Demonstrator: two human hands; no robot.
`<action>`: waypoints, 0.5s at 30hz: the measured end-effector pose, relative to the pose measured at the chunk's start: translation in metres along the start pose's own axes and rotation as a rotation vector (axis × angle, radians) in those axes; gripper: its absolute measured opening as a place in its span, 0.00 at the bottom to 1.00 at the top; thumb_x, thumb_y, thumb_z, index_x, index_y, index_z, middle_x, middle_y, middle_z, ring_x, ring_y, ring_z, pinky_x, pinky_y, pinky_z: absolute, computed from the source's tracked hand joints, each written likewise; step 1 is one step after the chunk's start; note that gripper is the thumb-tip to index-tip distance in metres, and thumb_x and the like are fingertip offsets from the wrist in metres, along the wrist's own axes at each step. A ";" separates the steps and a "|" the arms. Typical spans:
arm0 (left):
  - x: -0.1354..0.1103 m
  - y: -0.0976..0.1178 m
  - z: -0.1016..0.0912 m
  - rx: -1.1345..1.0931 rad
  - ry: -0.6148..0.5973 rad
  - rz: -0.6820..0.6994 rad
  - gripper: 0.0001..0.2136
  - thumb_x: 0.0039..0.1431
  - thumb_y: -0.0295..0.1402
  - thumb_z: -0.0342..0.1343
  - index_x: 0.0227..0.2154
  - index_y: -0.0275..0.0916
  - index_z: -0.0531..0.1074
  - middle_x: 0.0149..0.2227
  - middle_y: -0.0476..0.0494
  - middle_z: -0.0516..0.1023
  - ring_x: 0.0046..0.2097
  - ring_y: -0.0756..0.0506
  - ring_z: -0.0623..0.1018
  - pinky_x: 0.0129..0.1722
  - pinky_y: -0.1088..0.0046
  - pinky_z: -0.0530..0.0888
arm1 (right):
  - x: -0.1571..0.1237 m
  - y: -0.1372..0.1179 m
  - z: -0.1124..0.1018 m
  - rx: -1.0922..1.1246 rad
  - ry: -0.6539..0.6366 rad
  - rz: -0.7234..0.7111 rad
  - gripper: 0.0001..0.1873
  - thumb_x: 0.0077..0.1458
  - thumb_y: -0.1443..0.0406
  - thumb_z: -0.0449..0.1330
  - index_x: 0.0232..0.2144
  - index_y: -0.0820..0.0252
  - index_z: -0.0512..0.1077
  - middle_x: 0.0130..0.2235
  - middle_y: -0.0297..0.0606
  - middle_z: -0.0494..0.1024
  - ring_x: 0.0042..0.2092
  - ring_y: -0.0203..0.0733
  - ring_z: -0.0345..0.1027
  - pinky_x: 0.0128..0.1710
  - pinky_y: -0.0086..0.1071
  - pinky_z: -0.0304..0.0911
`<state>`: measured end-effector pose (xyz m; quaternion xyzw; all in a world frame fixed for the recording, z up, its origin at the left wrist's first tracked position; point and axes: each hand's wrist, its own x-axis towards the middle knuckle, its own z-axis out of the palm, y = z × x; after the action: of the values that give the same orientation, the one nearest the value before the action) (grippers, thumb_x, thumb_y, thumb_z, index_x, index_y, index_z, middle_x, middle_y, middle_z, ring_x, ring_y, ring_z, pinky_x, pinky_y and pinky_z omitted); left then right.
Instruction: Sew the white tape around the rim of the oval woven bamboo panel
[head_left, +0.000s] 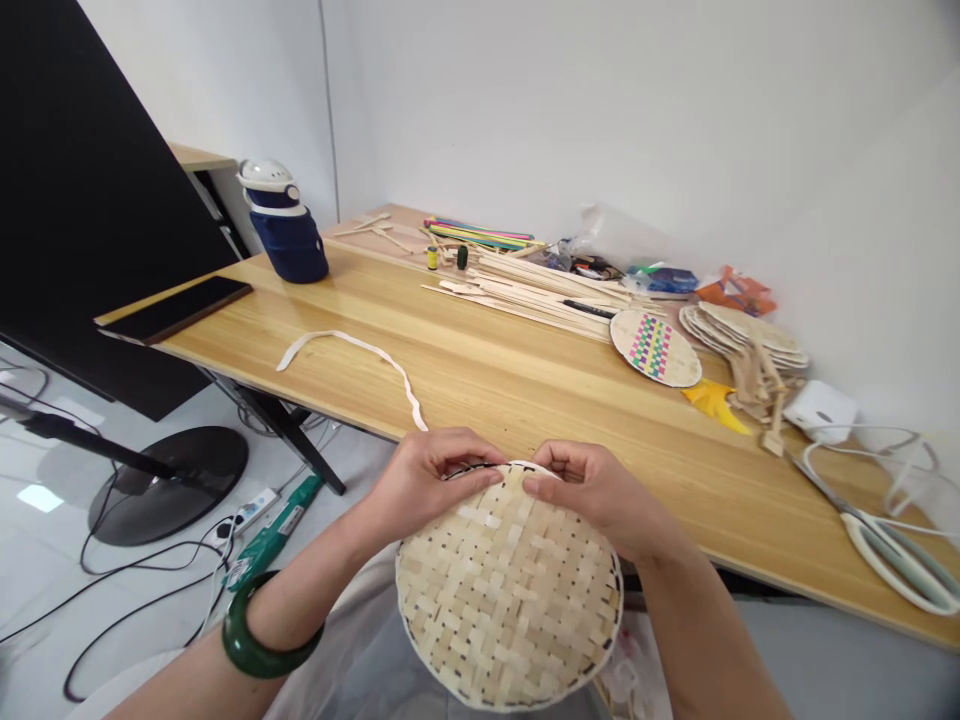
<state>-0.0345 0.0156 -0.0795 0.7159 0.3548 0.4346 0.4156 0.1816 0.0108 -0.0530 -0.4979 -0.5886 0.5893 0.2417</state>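
A round woven bamboo fan [510,590] with a white edging rests over my lap, tilted toward me. Its top rim is pinched from the left by my left hand [442,475], thumb on the front face. My right hand [592,490] grips the same rim a little to the right, thumb also on the weave. From near my left hand a white edging strip [367,348] trails away in a curve across the table. Both hands' fingertips behind the rim are hidden.
On the wooden table [480,390] lie bamboo strips [525,290], a colour-patterned round fan [655,348], stacked fans [742,335], scissors [885,550], thread spools [462,258] and a dark tablet-like slab [180,308]. A blue bottle [289,240] stands at the left. Cables [142,570] cross the floor.
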 end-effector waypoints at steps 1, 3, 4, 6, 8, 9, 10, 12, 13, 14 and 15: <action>0.000 0.000 0.000 0.019 0.006 0.025 0.04 0.56 0.29 0.63 0.34 0.37 0.80 0.32 0.45 0.82 0.31 0.50 0.78 0.29 0.78 0.72 | 0.000 0.001 0.000 0.023 0.011 0.006 0.15 0.48 0.54 0.66 0.26 0.59 0.70 0.26 0.29 0.68 0.29 0.34 0.59 0.29 0.29 0.54; -0.001 -0.001 0.001 0.050 0.022 0.067 0.04 0.56 0.28 0.63 0.34 0.36 0.80 0.32 0.45 0.83 0.31 0.50 0.78 0.29 0.78 0.72 | 0.000 0.001 0.001 0.062 0.022 0.027 0.17 0.46 0.54 0.67 0.25 0.59 0.68 0.25 0.29 0.66 0.27 0.33 0.58 0.28 0.29 0.52; -0.002 -0.002 0.002 0.059 0.028 0.079 0.04 0.56 0.28 0.63 0.35 0.36 0.80 0.32 0.44 0.83 0.31 0.50 0.78 0.29 0.78 0.72 | 0.000 0.002 0.002 0.073 0.022 0.037 0.17 0.46 0.53 0.67 0.24 0.60 0.68 0.24 0.29 0.66 0.27 0.33 0.57 0.28 0.29 0.52; -0.003 -0.003 0.003 0.065 0.034 0.084 0.04 0.56 0.28 0.63 0.34 0.36 0.80 0.32 0.44 0.83 0.30 0.50 0.78 0.28 0.79 0.71 | -0.001 0.001 0.002 0.076 0.020 0.049 0.18 0.46 0.53 0.67 0.24 0.60 0.68 0.24 0.29 0.65 0.27 0.33 0.57 0.28 0.29 0.51; -0.004 -0.004 0.004 0.062 0.035 0.078 0.04 0.56 0.28 0.63 0.34 0.36 0.80 0.31 0.45 0.83 0.29 0.51 0.77 0.27 0.79 0.70 | -0.001 0.001 0.002 0.060 0.015 0.051 0.18 0.46 0.53 0.67 0.24 0.60 0.68 0.24 0.29 0.65 0.27 0.33 0.56 0.28 0.29 0.51; -0.004 -0.005 0.005 0.061 0.037 0.070 0.04 0.55 0.28 0.63 0.34 0.36 0.80 0.31 0.45 0.82 0.29 0.51 0.77 0.26 0.79 0.70 | -0.001 0.001 0.001 0.050 0.009 0.050 0.18 0.47 0.53 0.66 0.24 0.60 0.68 0.24 0.29 0.65 0.27 0.33 0.56 0.27 0.29 0.50; -0.005 -0.005 0.005 0.058 0.039 0.059 0.03 0.55 0.28 0.63 0.33 0.36 0.80 0.30 0.45 0.82 0.28 0.51 0.77 0.26 0.79 0.70 | -0.001 0.001 0.001 0.034 0.004 0.045 0.18 0.47 0.53 0.66 0.24 0.60 0.68 0.24 0.29 0.65 0.27 0.34 0.56 0.27 0.29 0.50; -0.006 -0.007 0.007 0.045 0.040 0.026 0.03 0.55 0.28 0.63 0.33 0.36 0.80 0.30 0.46 0.82 0.28 0.51 0.77 0.25 0.79 0.69 | 0.000 0.000 0.000 -0.020 -0.010 0.022 0.17 0.48 0.53 0.65 0.25 0.60 0.69 0.24 0.29 0.64 0.27 0.33 0.55 0.28 0.30 0.50; -0.007 -0.008 0.008 0.036 0.041 0.009 0.03 0.55 0.28 0.64 0.32 0.36 0.80 0.30 0.46 0.82 0.28 0.51 0.77 0.25 0.79 0.69 | 0.000 0.000 -0.001 -0.051 -0.017 0.009 0.16 0.49 0.54 0.65 0.25 0.60 0.69 0.25 0.29 0.64 0.27 0.33 0.55 0.28 0.29 0.50; -0.008 -0.009 0.009 0.026 0.043 -0.002 0.03 0.55 0.29 0.64 0.32 0.37 0.80 0.30 0.46 0.82 0.28 0.51 0.77 0.25 0.79 0.69 | 0.000 -0.001 -0.001 -0.082 -0.023 0.000 0.15 0.50 0.54 0.64 0.26 0.60 0.69 0.25 0.29 0.64 0.28 0.34 0.55 0.29 0.29 0.50; -0.008 -0.009 0.010 0.017 0.045 -0.008 0.03 0.55 0.29 0.64 0.32 0.37 0.80 0.30 0.46 0.82 0.28 0.51 0.77 0.25 0.80 0.69 | 0.001 -0.001 -0.001 -0.108 -0.026 -0.005 0.14 0.50 0.55 0.64 0.26 0.60 0.70 0.25 0.29 0.64 0.28 0.34 0.55 0.29 0.29 0.50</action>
<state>-0.0301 0.0095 -0.0932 0.7080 0.3706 0.4460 0.4030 0.1821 0.0122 -0.0518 -0.5008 -0.6239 0.5627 0.2083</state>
